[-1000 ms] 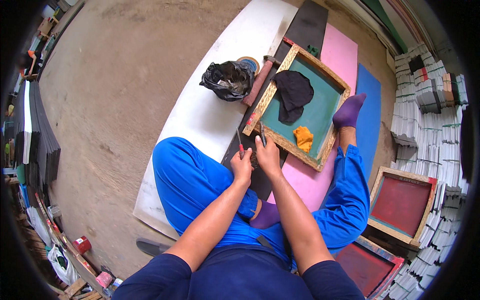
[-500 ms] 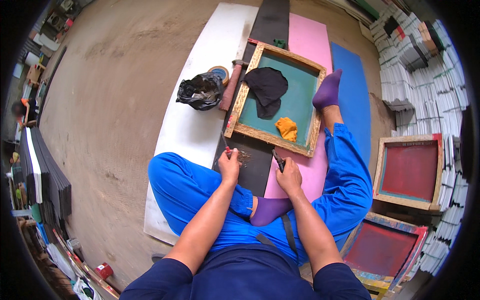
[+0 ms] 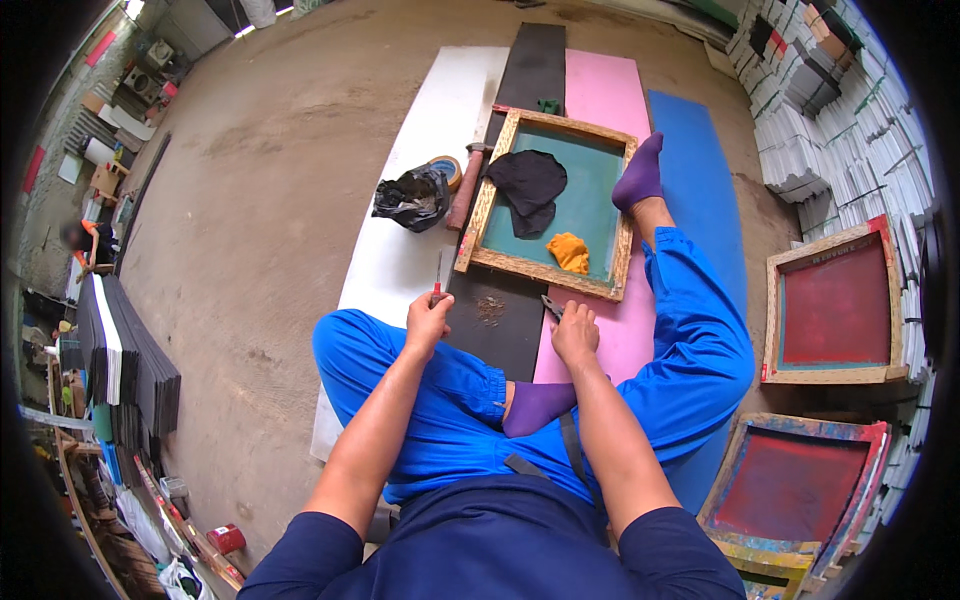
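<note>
My left hand [image 3: 428,324] is closed around the handle of a screwdriver [image 3: 437,284], its thin shaft pointing away from me. In my right hand [image 3: 575,335] is a pair of dark pliers [image 3: 551,307], the jaws tilted toward the far left. Between the two tools, a small heap of brownish bits [image 3: 490,308] lies on the black strip. Just beyond lies a wooden screen-printing frame [image 3: 546,276] with green mesh. A black cloth [image 3: 526,188] and a crumpled orange cloth [image 3: 568,253] rest on the mesh. Neither tool touches the frame.
Left of the frame are a hammer [image 3: 462,195], a tape roll [image 3: 450,172] and an open black plastic bag [image 3: 414,198]. Two red-meshed frames [image 3: 832,376] stand at right, near stacked white sheets [image 3: 850,150]. A person [image 3: 92,245] is at far left beside dark sheets [image 3: 150,360].
My left hand has moved left, away from the brown bits, and the screwdriver now points more upright. My right hand still holds the pliers near the frame's near edge. The view has shifted.
</note>
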`<move>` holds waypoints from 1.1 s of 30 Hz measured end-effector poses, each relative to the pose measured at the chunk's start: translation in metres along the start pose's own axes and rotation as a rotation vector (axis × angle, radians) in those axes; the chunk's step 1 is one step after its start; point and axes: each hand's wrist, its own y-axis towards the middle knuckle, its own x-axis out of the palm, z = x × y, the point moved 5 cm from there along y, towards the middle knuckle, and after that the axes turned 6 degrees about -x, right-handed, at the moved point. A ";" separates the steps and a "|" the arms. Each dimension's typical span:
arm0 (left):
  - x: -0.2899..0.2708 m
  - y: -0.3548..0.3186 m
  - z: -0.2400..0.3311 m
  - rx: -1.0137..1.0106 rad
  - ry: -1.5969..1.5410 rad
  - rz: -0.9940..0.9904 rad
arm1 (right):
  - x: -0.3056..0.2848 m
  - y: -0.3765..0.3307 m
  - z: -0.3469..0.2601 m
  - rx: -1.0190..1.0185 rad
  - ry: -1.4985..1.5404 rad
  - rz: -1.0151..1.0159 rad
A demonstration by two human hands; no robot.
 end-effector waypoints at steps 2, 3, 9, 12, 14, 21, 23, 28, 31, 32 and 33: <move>-0.014 -0.002 0.006 0.001 0.076 -0.008 | -0.001 -0.005 -0.003 0.005 -0.020 -0.011; -0.015 -0.005 0.007 -0.001 0.105 -0.017 | -0.004 -0.007 -0.002 0.009 -0.040 -0.016; -0.001 -0.022 -0.003 0.066 0.138 -0.073 | -0.010 -0.020 -0.003 0.076 -0.075 -0.047; 0.017 -0.028 -0.013 0.061 0.119 -0.132 | -0.012 -0.022 -0.006 0.069 -0.117 -0.016; 0.025 -0.026 -0.027 0.100 0.151 -0.149 | -0.018 -0.026 -0.025 -0.005 -0.099 0.029; 0.071 -0.049 -0.024 0.073 0.253 -0.167 | -0.004 -0.025 -0.048 -0.289 0.494 -0.087; 0.084 -0.046 -0.034 0.049 0.188 -0.184 | 0.005 -0.027 -0.048 -0.363 0.587 -0.161; 0.102 -0.040 -0.041 -0.003 0.018 -0.312 | -0.013 -0.031 -0.038 -0.223 0.463 -0.111; 0.101 -0.037 -0.026 0.088 0.127 -0.286 | -0.036 -0.024 -0.016 -0.032 0.280 0.062; 0.095 -0.030 -0.022 0.145 0.207 -0.281 | -0.036 -0.020 0.000 -0.004 0.252 0.117; 0.089 -0.024 -0.022 0.192 0.290 -0.282 | -0.035 -0.015 0.018 0.000 0.158 0.161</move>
